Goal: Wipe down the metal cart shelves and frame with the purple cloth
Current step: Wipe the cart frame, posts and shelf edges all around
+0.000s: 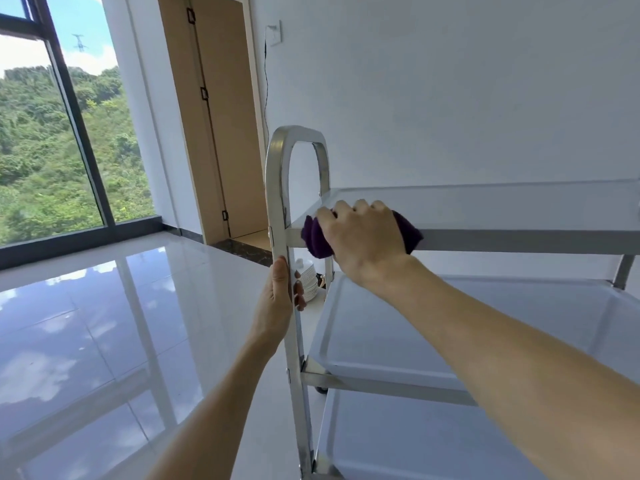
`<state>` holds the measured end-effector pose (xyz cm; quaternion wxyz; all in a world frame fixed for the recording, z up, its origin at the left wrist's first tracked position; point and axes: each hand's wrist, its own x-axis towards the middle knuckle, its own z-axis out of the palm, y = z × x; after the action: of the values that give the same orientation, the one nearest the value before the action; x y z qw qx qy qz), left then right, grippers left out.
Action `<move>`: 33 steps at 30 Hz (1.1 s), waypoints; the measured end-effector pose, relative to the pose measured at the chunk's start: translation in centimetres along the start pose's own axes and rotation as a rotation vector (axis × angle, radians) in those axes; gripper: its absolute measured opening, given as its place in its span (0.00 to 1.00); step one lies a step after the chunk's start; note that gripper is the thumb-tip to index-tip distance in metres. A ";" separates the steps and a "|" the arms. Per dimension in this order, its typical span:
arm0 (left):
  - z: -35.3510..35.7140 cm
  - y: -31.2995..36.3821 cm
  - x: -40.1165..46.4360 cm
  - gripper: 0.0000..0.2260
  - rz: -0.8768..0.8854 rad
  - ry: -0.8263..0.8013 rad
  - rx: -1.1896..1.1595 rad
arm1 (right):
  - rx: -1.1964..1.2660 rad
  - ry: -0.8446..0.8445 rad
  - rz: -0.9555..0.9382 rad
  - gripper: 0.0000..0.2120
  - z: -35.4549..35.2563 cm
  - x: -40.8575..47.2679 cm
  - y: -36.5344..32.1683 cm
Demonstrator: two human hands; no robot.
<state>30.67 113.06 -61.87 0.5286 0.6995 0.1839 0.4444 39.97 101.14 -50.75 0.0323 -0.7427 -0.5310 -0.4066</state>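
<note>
- Right hand (pixel 363 237) clamps the purple cloth (pixel 317 239) on the top shelf (pixel 485 206) edge, at nine o'clock.
- Left hand (pixel 277 296) grips the frame upright (pixel 277 202).
- Lower shelves (pixel 398 341) look still unwiped.

You have a cart frame (pixel 277 188) of brushed metal with a dull silver sheen; its shelves (pixel 485 202) are smooth sheet metal, satin and faintly reflective. The purple cloth (pixel 317 237) looks soft, napped and matt. Floor tiles (pixel 104 323) are glossy, mirror-like. The door (pixel 225 116) is matt wood-grain.
</note>
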 end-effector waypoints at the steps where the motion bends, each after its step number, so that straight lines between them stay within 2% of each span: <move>1: -0.2 -0.1 0.1 0.28 -0.004 -0.002 0.011 | 0.004 0.004 -0.006 0.23 0.0 0.0 0.3; 6: -0.8 -0.4 0.3 0.30 0.004 -0.001 0.020 | 0.042 0.085 0.020 0.25 0.0 -5.2 8.2; 9: -0.7 -0.3 0.4 0.31 0.015 0.021 0.013 | 0.058 0.101 0.108 0.25 -0.5 -10.1 14.8; 11: -0.1 -0.2 0.2 0.32 0.012 0.028 0.018 | 0.010 0.134 0.162 0.23 -0.4 -12.8 18.3; 14: 0.9 0.4 -0.4 0.31 -0.022 0.091 0.025 | -0.013 0.212 0.191 0.15 0.3 -13.9 19.9; 17: 1.2 1.4 -0.4 0.19 0.032 0.250 0.243 | -0.013 0.269 0.179 0.11 1.2 -13.5 19.8; 19: 1.2 3.1 -0.6 0.09 0.188 0.473 0.367 | -0.022 0.300 0.163 0.11 1.6 -13.3 19.7; 21: 1.8 5.4 -0.9 0.09 0.373 0.623 0.405 | -0.031 0.320 0.155 0.11 1.8 -13.1 19.5; 22: 2.4 6.7 -0.9 0.09 0.461 0.598 0.418 | -0.029 0.325 0.148 0.11 1.8 -13.0 19.3; 24: 4.5 9.4 -0.7 0.07 0.598 0.423 0.458 | -0.019 0.327 0.139 0.11 1.6 -12.6 18.7; 28: 10.4 13.2 0.2 0.06 0.740 0.097 0.604 | -0.003 0.330 0.129 0.11 0.9 -11.9 17.0; 30: 13.0 14.2 0.9 0.07 0.739 0.023 0.681 | -0.008 0.313 0.119 0.13 0.5 -11.5 16.0; 33: 16.1 14.2 1.6 0.10 0.612 -0.042 0.871 | -0.025 0.238 0.105 0.16 0.2 -11.2 15.1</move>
<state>41.65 99.67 -49.10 0.0392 0.8846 0.1284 0.4467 51.19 86.18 -52.26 0.1070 -0.7162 -0.4789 -0.4963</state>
